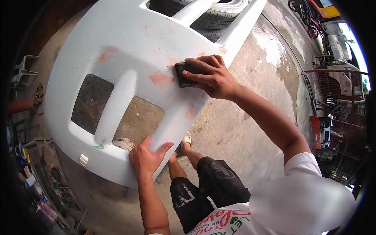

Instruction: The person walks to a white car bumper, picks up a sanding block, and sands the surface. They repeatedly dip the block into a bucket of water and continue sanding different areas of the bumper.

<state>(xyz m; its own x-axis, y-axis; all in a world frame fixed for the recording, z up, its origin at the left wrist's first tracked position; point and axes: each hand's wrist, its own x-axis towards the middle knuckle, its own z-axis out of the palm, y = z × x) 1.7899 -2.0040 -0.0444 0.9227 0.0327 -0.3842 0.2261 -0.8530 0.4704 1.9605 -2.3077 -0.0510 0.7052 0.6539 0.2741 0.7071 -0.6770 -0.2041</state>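
Observation:
A white car bumper (121, 23) with water drops and several orange-pink patches spreads across the view. My right hand (213, 74) is closed on a black sanding block (183, 75), which lies flat against the bumper beside a large orange-pink patch (161, 80). At the bumper's near edge, my left hand (147, 158) grips the strip beside a rectangular opening (139, 121). Its thumb lies along the white surface, while its fingertips are hidden over the edge of the opening.
Under the bumper's far end sits a tire (215, 21). Wet concrete floor (250, 129) extends to the right, with a red metal rack (333, 90) beyond. A white plastic stool (26, 70) and a cluttered shelf (51, 184) stand on the left.

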